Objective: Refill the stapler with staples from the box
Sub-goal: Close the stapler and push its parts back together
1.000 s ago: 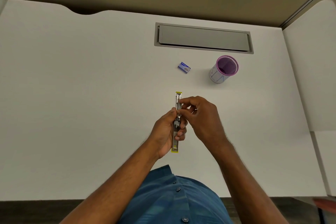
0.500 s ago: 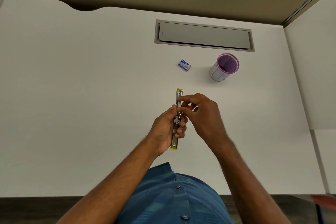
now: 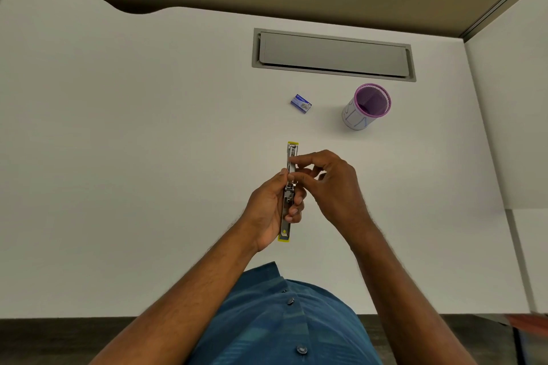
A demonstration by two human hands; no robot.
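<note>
While swung fully open into one long strip, the stapler (image 3: 289,191) is held above the white desk (image 3: 133,142), its length running near to far, with a yellow tip at each end. My left hand (image 3: 272,210) is wrapped around its near half: the thumb lies along the left side and the curled fingers (image 3: 295,212) press against the right side, so the metal channel faces up toward the camera. My right hand (image 3: 329,187) meets the stapler at its middle, just beyond the left hand. Its thumb and forefinger are pinched nearly together against the channel, the remaining fingers loosely curled behind them. I cannot tell whether a strip of staples sits between those fingertips; anything there is too small and too hidden to make out. The far yellow tip projects clear of both hands.

Farther away on the desk, well apart from the hands, lies the small blue staple box (image 3: 300,103), resting flat and turned at an angle. To its right stands a purple mesh cup (image 3: 367,106), upright, with a white label around its lower wall. Beyond both, a grey rectangular cable hatch (image 3: 333,54) is set into the desk surface. A blue buttoned shirt (image 3: 281,320) fills the near edge.
</note>
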